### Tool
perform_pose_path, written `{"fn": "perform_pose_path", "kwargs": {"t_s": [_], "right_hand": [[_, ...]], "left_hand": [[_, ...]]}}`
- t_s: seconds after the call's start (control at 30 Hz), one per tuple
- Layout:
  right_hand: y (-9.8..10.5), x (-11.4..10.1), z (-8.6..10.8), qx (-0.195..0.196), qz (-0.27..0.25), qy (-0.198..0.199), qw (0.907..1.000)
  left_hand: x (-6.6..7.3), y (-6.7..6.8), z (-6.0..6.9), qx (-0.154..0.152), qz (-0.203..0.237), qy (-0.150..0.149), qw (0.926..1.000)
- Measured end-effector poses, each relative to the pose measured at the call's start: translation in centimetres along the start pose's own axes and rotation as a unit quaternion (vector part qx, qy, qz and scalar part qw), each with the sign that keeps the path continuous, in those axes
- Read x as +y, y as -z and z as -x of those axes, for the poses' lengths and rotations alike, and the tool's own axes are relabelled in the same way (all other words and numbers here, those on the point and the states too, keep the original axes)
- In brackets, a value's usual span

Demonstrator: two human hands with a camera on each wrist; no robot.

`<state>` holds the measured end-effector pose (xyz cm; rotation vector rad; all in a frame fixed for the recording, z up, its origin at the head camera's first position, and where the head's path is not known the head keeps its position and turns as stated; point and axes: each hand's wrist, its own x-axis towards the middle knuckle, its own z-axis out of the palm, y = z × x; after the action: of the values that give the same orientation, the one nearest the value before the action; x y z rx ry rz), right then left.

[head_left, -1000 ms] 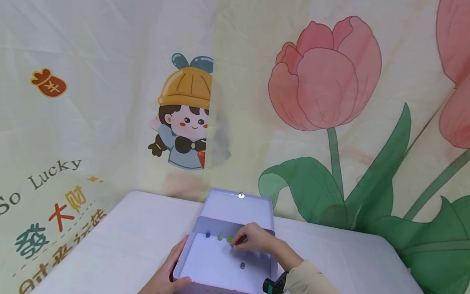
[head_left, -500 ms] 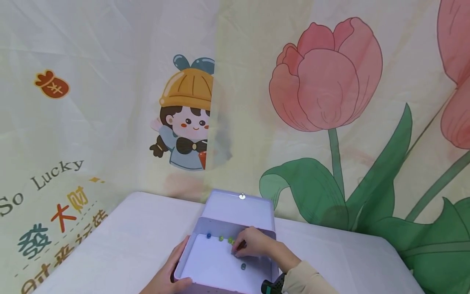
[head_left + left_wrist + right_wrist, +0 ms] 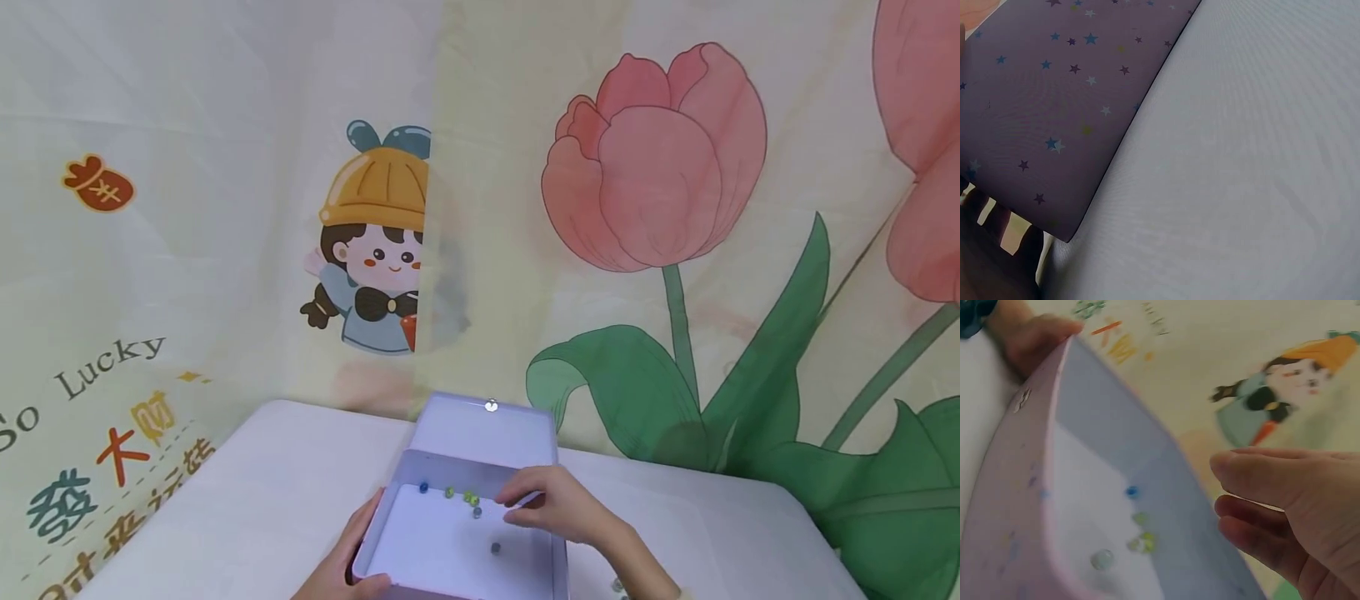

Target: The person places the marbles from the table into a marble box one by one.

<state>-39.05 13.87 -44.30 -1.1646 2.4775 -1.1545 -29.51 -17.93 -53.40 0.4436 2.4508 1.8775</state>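
A lidded box (image 3: 450, 567), pale lilac inside, lies on the table with its lid (image 3: 480, 429) tipped back. My left hand (image 3: 347, 554) grips its near left corner, thumb over the rim; in the left wrist view its fingers (image 3: 1004, 231) show dark beside the star-patterned wall. Along the back of the box lie a blue marble (image 3: 423, 487) and several yellow-green marbles (image 3: 470, 498). A greyish marble (image 3: 477, 512) sits just in front of them, and another grey marble (image 3: 496, 548) lies nearer. Over the right wall hovers my right hand (image 3: 558, 504), thumb and fingers apart, nothing visible between them.
On the white tablecloth (image 3: 300, 458), small glassy marbles (image 3: 617, 586) lie right of the box, partly behind the right forearm. A printed cloth backdrop (image 3: 487, 208) with tulips and a cartoon figure hangs behind the table.
My right hand has let go of a greyish marble beside the yellow-green ones, spread its fingers and drawn back to the right. The left hand keeps its hold on the box.
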Motion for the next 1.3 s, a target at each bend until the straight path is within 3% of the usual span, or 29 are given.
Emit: {"fn": "perform_pose_path", "kwargs": {"t_s": [0.13,0.23,0.33,0.43,0.57,0.73,1.0,1.3], "right_hand": [[1.9,-0.2,4.8,0.068,-0.017,-0.024,0.9973],[2.8,0.8,8.2,0.104,-0.011,-0.06,0.9927],[3.3,2.5,10.7,0.129,-0.011,-0.12,0.9843],[3.1,4.8,12.5,0.154,-0.031,-0.19,0.9692],[2.1,8.1,13.7,0.176,-0.055,-0.234,0.9546],[1.1,10.2,14.2,0.182,-0.058,-0.246,0.9502],[0.7,10.6,14.9,0.195,-0.058,-0.268,0.9418],[0.5,10.5,16.2,0.203,-0.039,-0.266,0.9415]], "left_hand": [[0.0,0.2,0.1,-0.001,0.01,0.003,0.9999],[-0.2,0.5,0.2,-0.004,0.021,-0.012,0.9997],[-0.4,1.0,0.2,-0.002,0.019,-0.05,0.9985],[-0.6,1.5,0.2,0.009,-0.004,-0.077,0.997],[-0.9,1.9,0.4,0.021,-0.026,-0.082,0.9961],[-1.2,1.6,0.5,0.017,-0.011,-0.07,0.9973],[-1.0,0.9,0.2,0.015,-0.026,-0.049,0.9983],[-0.4,-0.3,-0.4,0.002,-0.029,-0.043,0.9987]]}}
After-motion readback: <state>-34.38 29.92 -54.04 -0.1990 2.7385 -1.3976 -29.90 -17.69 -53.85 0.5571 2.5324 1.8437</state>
